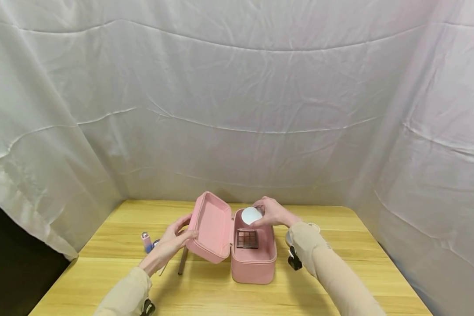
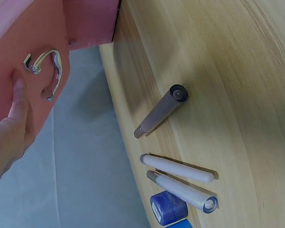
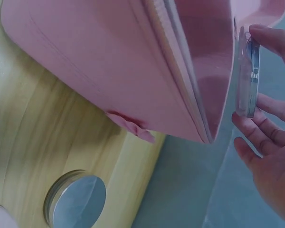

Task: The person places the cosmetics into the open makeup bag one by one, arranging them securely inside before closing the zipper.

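Observation:
A pink cosmetic case stands unzipped on the table, its lid swung out to the left. My left hand grips the lid at its left rim, thumb over the edge and fingers on the outside. In the left wrist view, a finger presses the lid's outer face beside a metal handle. Over the far end of the case, my right hand holds a round, thin makeup compact by its edges, its pale face showing. Below it inside the case lies a dark eyeshadow palette with several pans.
Left of the case lie a brown tube, two pale tubes, a blue jar and a pink-and-blue bottle. To the right is a round mirror-topped tin, partly behind my right forearm in the head view. Grey curtains enclose the table.

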A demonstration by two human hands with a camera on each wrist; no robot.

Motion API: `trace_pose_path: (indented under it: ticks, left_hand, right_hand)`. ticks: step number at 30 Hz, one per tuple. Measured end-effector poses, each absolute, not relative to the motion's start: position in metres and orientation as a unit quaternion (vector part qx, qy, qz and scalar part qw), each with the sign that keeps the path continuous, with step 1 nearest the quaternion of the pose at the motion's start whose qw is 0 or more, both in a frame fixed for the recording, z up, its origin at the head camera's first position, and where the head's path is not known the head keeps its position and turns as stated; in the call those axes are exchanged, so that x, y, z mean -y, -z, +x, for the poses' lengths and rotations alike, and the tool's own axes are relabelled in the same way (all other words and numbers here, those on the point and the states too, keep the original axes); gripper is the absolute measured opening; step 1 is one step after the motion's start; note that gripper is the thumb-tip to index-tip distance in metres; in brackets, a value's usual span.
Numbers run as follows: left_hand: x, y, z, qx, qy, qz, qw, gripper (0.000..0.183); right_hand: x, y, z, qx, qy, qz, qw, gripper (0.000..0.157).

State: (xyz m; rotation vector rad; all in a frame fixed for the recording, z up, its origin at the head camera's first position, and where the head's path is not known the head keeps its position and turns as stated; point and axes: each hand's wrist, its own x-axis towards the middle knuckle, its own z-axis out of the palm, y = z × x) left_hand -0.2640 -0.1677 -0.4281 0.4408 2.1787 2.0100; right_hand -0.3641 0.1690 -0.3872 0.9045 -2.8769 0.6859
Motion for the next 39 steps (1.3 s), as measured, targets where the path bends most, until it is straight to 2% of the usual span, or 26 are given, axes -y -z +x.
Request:
trace_pose_path:
  ticks: [9,17,24,39]
  left_hand:
    - [0.167,0.428,-0.263,-0.723,-0.671,0.145,0.075,0.074]
    - [0.166,0.429,-0.264,-0.72,-0.675,0.145,0.075,0.073]
    - [0.166,0.429,-0.264,-0.722,-0.674,0.14,0.074,0.073]
    - [0.166,0.43,-0.264,-0.723,-0.674,0.137,0.071,0.073]
  right_hand:
    - [-0.161,0.393,-0.366,0.936,-0.215,0.278,0.001,0.07]
    - [-0.158,0.398,-0.364,0.941,-0.195,0.278,0.003,0.068]
    - [-0.157,0.399,-0.364,0.941,-0.21,0.264,0.007,0.08]
    - [-0.164,0.398,-0.363,0.937,-0.229,0.263,0.022,0.076]
